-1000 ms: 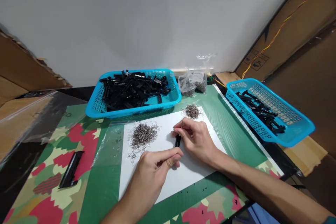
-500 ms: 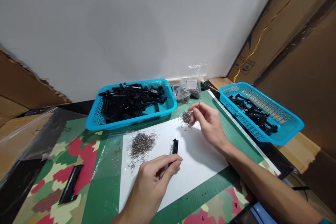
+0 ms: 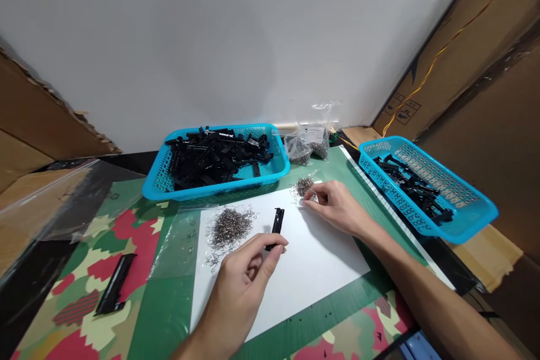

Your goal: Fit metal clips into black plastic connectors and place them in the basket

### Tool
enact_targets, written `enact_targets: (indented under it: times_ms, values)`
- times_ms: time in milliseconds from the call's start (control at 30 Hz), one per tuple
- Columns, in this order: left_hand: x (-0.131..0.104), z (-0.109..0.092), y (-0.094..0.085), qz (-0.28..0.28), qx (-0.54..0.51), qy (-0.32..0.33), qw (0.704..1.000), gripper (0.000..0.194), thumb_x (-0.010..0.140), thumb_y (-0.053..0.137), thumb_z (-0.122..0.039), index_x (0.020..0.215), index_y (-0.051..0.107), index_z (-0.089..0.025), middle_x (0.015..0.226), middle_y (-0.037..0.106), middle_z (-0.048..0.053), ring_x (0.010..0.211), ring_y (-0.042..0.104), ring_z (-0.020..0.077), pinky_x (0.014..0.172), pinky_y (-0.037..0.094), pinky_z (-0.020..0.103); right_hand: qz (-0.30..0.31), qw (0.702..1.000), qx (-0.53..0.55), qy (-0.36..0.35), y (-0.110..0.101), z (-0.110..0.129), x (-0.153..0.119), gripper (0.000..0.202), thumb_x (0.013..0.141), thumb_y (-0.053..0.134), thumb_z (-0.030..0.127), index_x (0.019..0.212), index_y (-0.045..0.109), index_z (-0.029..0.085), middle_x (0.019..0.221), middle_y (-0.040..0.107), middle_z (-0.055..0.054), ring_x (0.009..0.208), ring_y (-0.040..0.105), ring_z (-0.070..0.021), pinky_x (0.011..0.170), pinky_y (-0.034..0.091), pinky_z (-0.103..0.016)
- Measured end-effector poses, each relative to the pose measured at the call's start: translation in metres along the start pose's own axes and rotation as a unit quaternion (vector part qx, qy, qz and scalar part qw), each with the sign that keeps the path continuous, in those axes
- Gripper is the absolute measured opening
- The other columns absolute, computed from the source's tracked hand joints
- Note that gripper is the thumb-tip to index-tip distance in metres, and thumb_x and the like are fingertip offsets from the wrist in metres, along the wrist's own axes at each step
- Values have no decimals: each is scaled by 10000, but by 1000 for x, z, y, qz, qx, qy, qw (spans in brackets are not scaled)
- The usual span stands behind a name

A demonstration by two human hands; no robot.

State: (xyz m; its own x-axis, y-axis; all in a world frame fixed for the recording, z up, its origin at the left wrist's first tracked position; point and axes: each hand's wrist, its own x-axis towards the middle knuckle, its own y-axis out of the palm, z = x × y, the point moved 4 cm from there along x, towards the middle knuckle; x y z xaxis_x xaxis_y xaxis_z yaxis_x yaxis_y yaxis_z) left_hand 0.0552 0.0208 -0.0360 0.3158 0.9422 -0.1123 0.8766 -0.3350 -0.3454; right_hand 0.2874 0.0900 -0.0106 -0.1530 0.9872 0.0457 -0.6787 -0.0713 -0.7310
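Note:
My left hand (image 3: 244, 275) pinches a slim black plastic part (image 3: 278, 219) between thumb and fingers, its far end sticking up over a white sheet (image 3: 312, 259). My right hand (image 3: 337, 208) is at the near right edge of a small pile of tiny bent metal pieces (image 3: 304, 185), its thumb and fingertips closed together. Whatever may be between those fingertips is too small to make out. A larger pile of similar wire-like metal pieces (image 3: 231, 226) lies on the sheet, left of the black part.
A blue basket (image 3: 215, 190) heaped with black parts stands at the back; another blue basket (image 3: 459, 230) with fewer sits right. Clear bags of metal pieces (image 3: 318, 143) lean by the wall (image 3: 211, 39). One black piece (image 3: 116, 284) lies on the camouflage-patterned surface (image 3: 80, 315) at left.
My right hand has come down from above the small pile to its near edge, fingertips now pointing left. My left hand keeps hold of the black part. The view has shifted slightly.

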Motion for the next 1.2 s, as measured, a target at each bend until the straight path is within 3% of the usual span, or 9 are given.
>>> enact_targets:
  times_ms: [100,200,333,467,700,867,967,1067,1200]
  values:
    - [0,0,0,6,19,5,1000,393,1050,558,-573,1107,730,-224,919,739,41,660,574,147,539,350,259,-10,998,-44,36,6,-1,-1,95,917,759,284,897,824,218,629,573,39,599,463,-127,586,288,-275]
    - [-1,-2,0,4,30,17,999,381,1050,556,-554,1077,744,-224,902,745,48,744,650,181,569,383,264,-11,997,-68,47,10,-2,-2,70,906,771,280,912,823,233,656,609,33,617,498,-133,588,290,-272]
    - [-1,-5,-1,4,33,23,999,371,1044,564,-540,1076,761,-226,848,724,33,685,620,171,553,378,265,3,998,-54,42,12,0,-3,65,904,758,236,872,811,218,633,581,43,595,469,-123,584,289,-271]
    - [-2,-4,-1,11,28,15,999,387,1060,536,-552,1120,751,-235,835,689,15,635,534,149,551,339,274,9,1000,4,23,10,0,-3,112,907,732,229,815,783,191,579,462,63,573,385,-113,568,259,-275]
    - [-1,-7,0,8,-13,24,1000,351,1069,553,-535,1137,740,-246,896,619,-1,624,451,124,559,341,264,13,981,193,-13,7,3,-7,221,884,784,383,829,809,170,574,316,78,555,272,-104,523,203,-275]
    - [0,-3,0,7,-85,-25,996,383,1058,566,-574,1195,687,-237,790,517,-35,555,360,99,488,239,251,-4,967,238,-92,17,25,-23,174,901,816,350,850,834,185,527,360,82,520,281,-96,494,221,-259]
    - [-1,1,0,18,-124,-43,991,374,1064,562,-575,1198,663,-240,791,517,-41,541,336,85,470,183,247,-18,962,188,-195,24,40,-34,122,959,771,271,905,830,180,545,541,59,483,330,-84,487,276,-246]
    - [-1,1,0,29,-150,-38,988,348,1074,556,-555,1093,667,-226,810,495,-41,552,318,79,465,187,236,-31,946,144,-288,30,49,-43,116,1001,714,196,956,819,172,700,738,-1,500,496,-85,524,370,-230]
    - [1,0,1,42,-164,-35,985,350,1074,559,-545,995,650,-216,759,449,-49,571,278,95,471,209,224,-37,938,134,-318,35,50,-48,121,1015,705,212,975,813,175,682,754,-3,494,554,-95,537,411,-224]
